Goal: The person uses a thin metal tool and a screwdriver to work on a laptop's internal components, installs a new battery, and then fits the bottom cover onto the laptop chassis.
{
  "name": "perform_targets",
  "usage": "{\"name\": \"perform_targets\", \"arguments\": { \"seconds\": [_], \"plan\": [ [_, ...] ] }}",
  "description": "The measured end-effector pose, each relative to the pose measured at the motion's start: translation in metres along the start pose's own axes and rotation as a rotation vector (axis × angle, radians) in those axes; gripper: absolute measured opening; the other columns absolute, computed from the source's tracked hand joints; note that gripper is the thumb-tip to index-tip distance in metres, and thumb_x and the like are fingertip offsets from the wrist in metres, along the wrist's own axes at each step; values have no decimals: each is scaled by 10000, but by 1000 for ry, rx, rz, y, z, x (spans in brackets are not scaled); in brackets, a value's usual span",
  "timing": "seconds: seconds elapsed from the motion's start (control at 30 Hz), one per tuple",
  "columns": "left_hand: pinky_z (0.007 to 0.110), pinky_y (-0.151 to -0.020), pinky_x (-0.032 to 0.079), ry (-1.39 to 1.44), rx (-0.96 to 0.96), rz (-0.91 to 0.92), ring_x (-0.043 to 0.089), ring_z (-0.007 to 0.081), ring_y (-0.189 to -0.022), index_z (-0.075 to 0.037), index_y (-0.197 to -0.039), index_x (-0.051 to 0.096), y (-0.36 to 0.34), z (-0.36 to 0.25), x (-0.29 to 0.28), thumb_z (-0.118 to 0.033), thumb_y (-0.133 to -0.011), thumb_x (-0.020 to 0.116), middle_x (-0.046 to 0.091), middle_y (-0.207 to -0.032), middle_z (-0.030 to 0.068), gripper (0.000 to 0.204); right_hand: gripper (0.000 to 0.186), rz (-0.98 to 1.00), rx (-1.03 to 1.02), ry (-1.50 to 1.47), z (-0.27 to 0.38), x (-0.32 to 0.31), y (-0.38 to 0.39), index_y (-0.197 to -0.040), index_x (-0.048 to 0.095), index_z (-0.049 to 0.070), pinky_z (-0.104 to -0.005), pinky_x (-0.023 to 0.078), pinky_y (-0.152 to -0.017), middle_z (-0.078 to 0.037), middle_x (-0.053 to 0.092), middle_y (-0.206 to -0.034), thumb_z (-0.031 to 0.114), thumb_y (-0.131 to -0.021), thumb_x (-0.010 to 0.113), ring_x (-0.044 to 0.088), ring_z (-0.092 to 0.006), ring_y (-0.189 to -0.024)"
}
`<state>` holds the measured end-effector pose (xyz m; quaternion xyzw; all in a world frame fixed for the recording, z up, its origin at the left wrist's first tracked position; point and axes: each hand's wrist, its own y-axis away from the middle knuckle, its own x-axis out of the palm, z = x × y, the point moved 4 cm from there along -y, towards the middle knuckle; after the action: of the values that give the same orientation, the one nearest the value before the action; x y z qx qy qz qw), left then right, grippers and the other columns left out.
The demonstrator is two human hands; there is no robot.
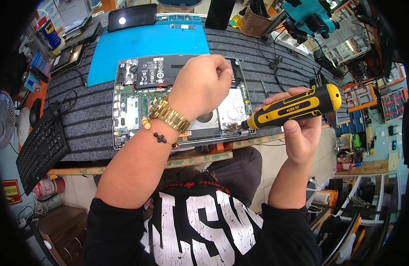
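Observation:
An opened laptop base (193, 138) lies on the ribbed grey mat, its insides showing. Its black battery (153, 73) sits along the far side, a green circuit board (144, 102) at the left, and a silver drive (231, 108) at the near right. My right hand (300, 137) grips a yellow and black electric screwdriver (293, 108), whose nose points left to the laptop's near right corner, by a metal hinge (232, 127). Above the battery's right part hangs my left hand (207, 84), fingers curled together; whatever they may pinch is hidden. My left wrist covers part of the board.
A blue work mat (147, 46) extends beyond the laptop, with a black phone (132, 17) at its far edge. A black keyboard (42, 139) leans at the left. Cables (280, 66) and a teal microscope (308, 20) are at the right. The wooden table edge (191, 162) runs nearest me.

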<state>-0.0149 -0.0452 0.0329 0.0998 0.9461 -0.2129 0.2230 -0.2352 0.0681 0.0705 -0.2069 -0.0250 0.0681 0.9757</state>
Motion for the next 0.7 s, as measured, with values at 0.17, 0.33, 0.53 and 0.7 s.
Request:
{"name": "perform_targets", "arguments": {
  "seconds": [0.17, 0.33, 0.53, 0.7],
  "plan": [
    [420, -808, 599, -9, 6, -4, 750, 298, -857, 16, -1092, 801, 0, -1, 0, -217, -1021, 698, 813, -999, 173, 264, 680, 1, -53, -15, 5, -7, -1, -1498, 473, -49, -498, 638, -1024, -311, 731, -1285, 165, -980, 858, 778, -388, -1151],
    [419, -801, 596, -4, 0, 6, 749, 296, -851, 16, -1092, 803, 0, -2, 0, -209, -1020, 699, 813, -988, 171, 258, 674, -11, -6, -29, -4, 0, 1, -1499, 476, -44, -504, 638, -1027, -316, 729, -1282, 161, -982, 856, 778, -388, -1148],
    [418, -786, 591, -1, -4, 2, 741, 284, -824, 21, -1083, 802, 0, -1, 0, -203, -1016, 701, 809, -959, 168, 255, 656, 19, -86, -6, -3, -10, -3, -1519, 445, -41, -542, 631, -1030, -328, 717, -1275, 228, -1039, 802, 767, -423, -1145],
    [416, -766, 588, -2, 17, -8, 731, 279, -793, 18, -1079, 803, 0, 0, 1, -208, -1013, 704, 808, -951, 165, 256, 648, -35, -33, -50, -13, -19, 1, -1524, 439, -28, -527, 643, -1013, -332, 705, -1290, 248, -1054, 789, 765, -417, -1152]
  ]
}}
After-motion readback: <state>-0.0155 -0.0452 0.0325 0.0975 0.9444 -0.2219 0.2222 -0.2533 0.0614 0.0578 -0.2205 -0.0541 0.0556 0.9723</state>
